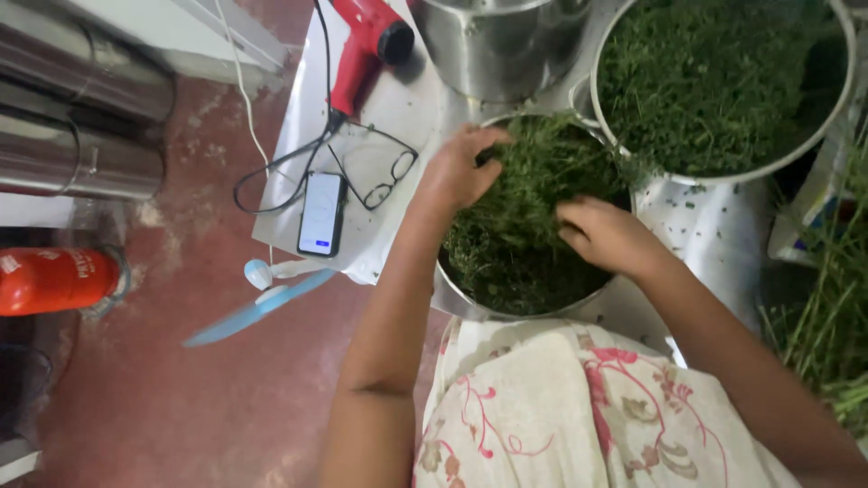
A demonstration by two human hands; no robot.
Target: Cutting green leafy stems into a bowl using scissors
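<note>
Both hands are down in a round steel bowl (470,303) heaped with green leafy sprigs (515,226), at the near edge of the steel counter (714,226), right in front of the person. The left hand (461,167) lies on the far left of the heap, fingers curled into the greens, its grip loosely closed on a tuft. The right hand (606,235) presses on the near right side, fingers bent under; whether it holds anything cannot be told. The sprigs lie tangled, with no single direction. A larger bowl of chopped greens (723,81) sits behind right. A phone (322,214), glasses (384,172) and a red hair dryer (366,45) lie left. A red cylinder with a white label (54,278) lies on the floor.
</note>
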